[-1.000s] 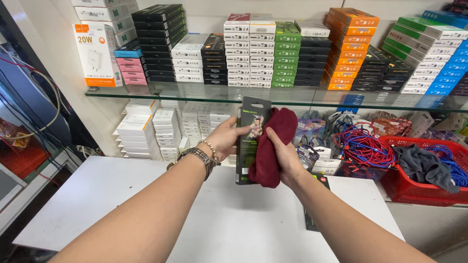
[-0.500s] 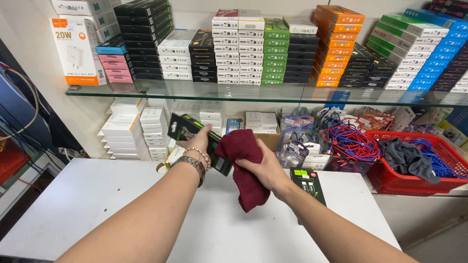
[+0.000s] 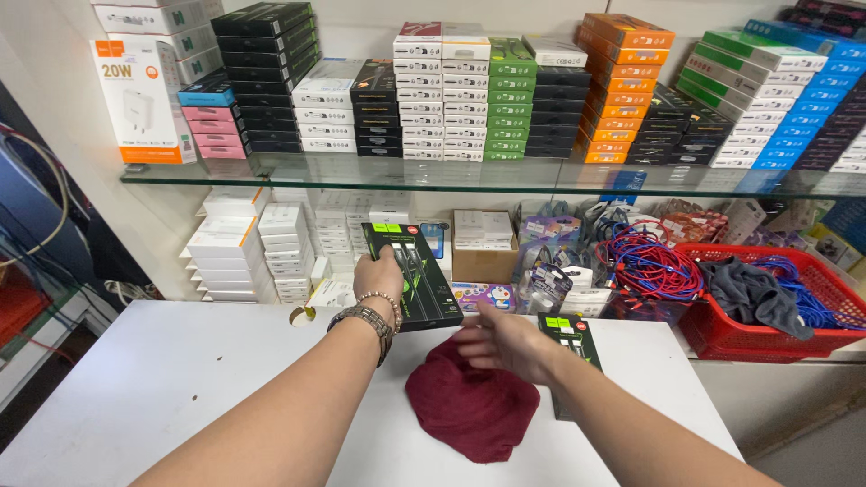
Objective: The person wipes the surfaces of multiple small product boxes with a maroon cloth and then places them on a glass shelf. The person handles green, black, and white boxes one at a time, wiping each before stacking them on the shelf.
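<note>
The left hand (image 3: 379, 275) grips a black and green packet (image 3: 413, 275), held tilted above the table's (image 3: 162, 379) far edge. The right hand (image 3: 505, 343), fingers loose, hovers over the far side of a dark red cloth (image 3: 471, 408) lying crumpled near the table's near edge. A second black packet (image 3: 570, 347) lies flat beside the cloth, toward the right edge.

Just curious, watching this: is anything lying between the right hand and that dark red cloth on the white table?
Nothing visible. The right hand hovers at the back edge of the crumpled dark red cloth, open, with no object between them.
</note>
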